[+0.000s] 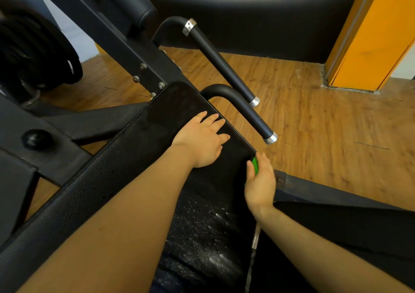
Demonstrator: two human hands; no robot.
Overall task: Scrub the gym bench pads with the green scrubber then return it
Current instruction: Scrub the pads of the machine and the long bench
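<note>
Both bare forearms reach in from the bottom edge over a long black textured vinyl bench pad [125, 148] that runs diagonally on the machine. On its far end the left hand [202, 139] lies flat, palm down, fingers straight and slightly spread. At the pad's right edge the right hand [260, 180] curls its fingers and thumb around a bright green scrubber [255, 166], mostly hidden in the palm and touching the pad's side. Two black padded handle bars with silver end caps [226, 67] stand just beyond, over a wooden plank floor [325, 130].
</note>
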